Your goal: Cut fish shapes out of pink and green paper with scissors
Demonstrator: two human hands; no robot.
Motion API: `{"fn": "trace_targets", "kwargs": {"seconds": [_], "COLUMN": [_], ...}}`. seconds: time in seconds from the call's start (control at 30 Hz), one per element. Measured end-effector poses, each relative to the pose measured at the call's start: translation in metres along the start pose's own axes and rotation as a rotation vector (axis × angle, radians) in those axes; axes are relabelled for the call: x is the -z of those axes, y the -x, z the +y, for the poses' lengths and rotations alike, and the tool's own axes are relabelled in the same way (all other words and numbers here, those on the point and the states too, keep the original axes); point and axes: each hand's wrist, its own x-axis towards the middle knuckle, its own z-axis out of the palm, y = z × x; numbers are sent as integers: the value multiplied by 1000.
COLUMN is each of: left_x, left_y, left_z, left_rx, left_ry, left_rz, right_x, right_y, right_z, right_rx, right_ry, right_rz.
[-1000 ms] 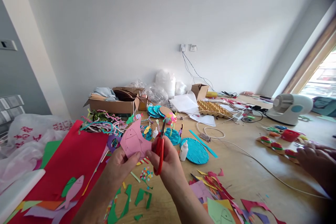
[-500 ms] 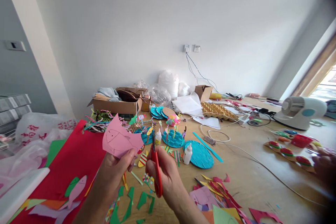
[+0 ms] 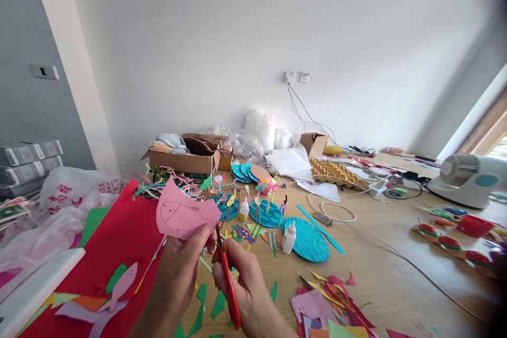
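Between thumb and fingers, my left hand [image 3: 178, 261] holds up a piece of pink paper [image 3: 180, 214] with a fish outline drawn on it. My right hand [image 3: 243, 274] grips red-handled scissors [image 3: 227, 285], their blades pointing up at the paper's right edge near my left fingertips. Whether the blades touch the paper I cannot tell. Behind the hands stand two white glue bottles [image 3: 289, 237] beside a blue round plate [image 3: 307, 243]. A cut-out pink fish [image 3: 123, 282] lies at the left on red paper [image 3: 106, 237].
Paper scraps [image 3: 317, 306] lie at the front right. Farther back are a cardboard box [image 3: 180, 161], an egg tray [image 3: 336, 173] and a white fan [image 3: 463, 179]. A cable [image 3: 400, 251] crosses the table. A plastic bag [image 3: 79, 190] sits at the left.
My right hand has brought the scissors left and lower, tilting them toward the paper's right edge. My left hand still holds the pink paper. The whole view has shifted slightly left.
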Motion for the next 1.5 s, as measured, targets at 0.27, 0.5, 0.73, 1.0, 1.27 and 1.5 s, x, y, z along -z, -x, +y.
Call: {"fn": "trace_targets", "kwargs": {"seconds": [0.27, 0.5, 0.73, 1.0, 1.27, 1.5], "left_x": [0, 0, -2, -3, 0, 1], "left_y": [0, 2, 2, 3, 2, 3], "left_z": [-6, -8, -8, -8, -11, -12], "left_rx": [46, 40, 38, 55, 35, 18], "left_ry": [21, 2, 28, 28, -16, -20], "left_rz": [78, 50, 55, 90, 61, 58], "right_x": [0, 0, 1, 3, 3, 3], "right_y": [1, 2, 1, 2, 2, 2], "right_z": [-1, -4, -4, -11, -11, -9], "right_rx": [-36, -50, -58, -57, -47, -50], "right_ry": [-52, -82, -110, -88, -84, -110], "right_rz": [2, -5, -2, -2, -24, -21]}}
